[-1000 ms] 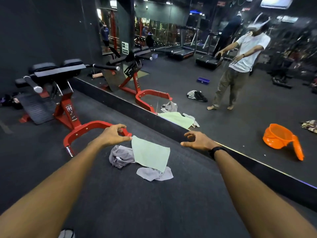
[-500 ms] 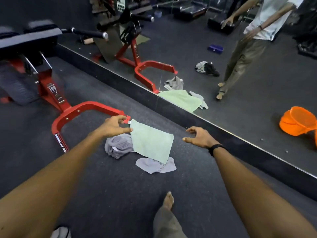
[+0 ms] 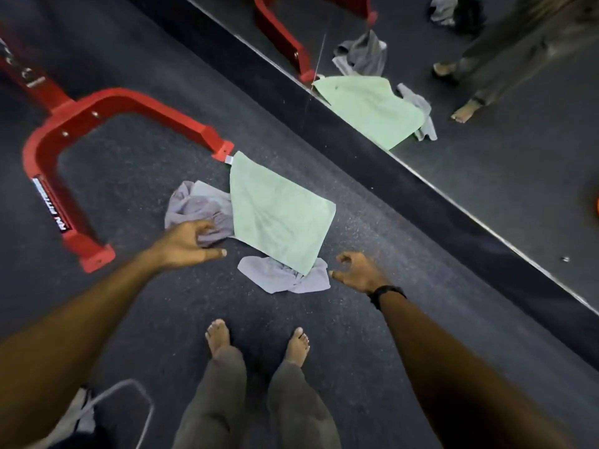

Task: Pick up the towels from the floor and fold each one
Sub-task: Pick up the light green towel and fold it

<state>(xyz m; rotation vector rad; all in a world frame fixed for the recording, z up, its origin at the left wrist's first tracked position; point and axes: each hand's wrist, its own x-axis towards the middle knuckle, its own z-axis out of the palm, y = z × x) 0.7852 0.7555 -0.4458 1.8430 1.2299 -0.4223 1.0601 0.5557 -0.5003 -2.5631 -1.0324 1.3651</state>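
- Left hand [image 3: 188, 243]: fingers [image 3: 217, 252] loosely spread, holding nothing. It hovers over the near edge of the crumpled grey towel [image 3: 197, 210]; contact unclear. Judgement: reaching for a first pick.
- Right hand [image 3: 358, 273]: fingers [image 3: 343, 257] half-curled, empty, just at 3 o'clock of the flat grey towel [image 3: 285, 277], not touching it. Looks pre-shaped for a pinch.
- Both arms extended down toward the pile, bare feet [image 3: 218, 337] planted at 6 o'clock of it, so the person is probably bending in for a two-hand grab.
- Green towel [image 3: 278, 212]: centre of the pile on the floor [image 3: 372, 228], spread nearly flat, diamond orientation, a few soft creases. Its top corner touches the tip of the red machine base [image 3: 107, 105] at 11 o'clock; its bottom corner overlaps the flat grey towel at 6 o'clock.
- Crumpled grey towel sits at 9 o'clock of the green one, bunched into folds, its edge tucked under the green one's left side.
- Flat grey towel: thin, wrinkled, partly covered.
- Nothing is folded yet; all three towels lie on the floor. Judgement: task is at its start.
- Mirror [image 3: 486, 108] along 1–3 o'clock repeats the pile; ignore the duplicates.
- Dark speckled floor gives good contrast with the pale cloth.
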